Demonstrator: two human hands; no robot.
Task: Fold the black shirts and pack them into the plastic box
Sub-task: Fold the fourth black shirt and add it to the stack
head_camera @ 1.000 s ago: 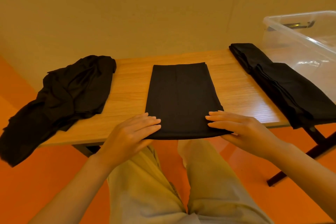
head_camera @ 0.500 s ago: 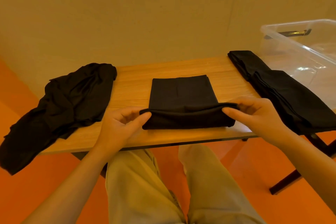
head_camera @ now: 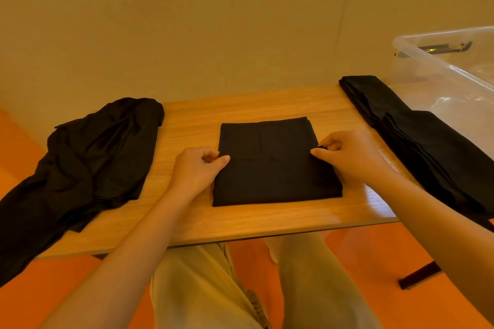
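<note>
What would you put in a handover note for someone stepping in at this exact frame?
Left hand and right hand each pinch a side of the folded-over edge of the centre shirt, mid-fold on the table.
Folded shirts lie stacked at the right, beside the plastic box.
An unfolded pile lies at the left, draping off the edge.
Left: finish this fold, fold the pile, pack everything.

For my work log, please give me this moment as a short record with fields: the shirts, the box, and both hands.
shirt in work: folded black shirt at table centre
left hand: pinches the fold's left edge
right hand: pinches the fold's right edge
unfolded pile: at left, hanging over the table edge
folded stack: at right, beside the box
plastic box: far right, no shirts visible inside
</note>
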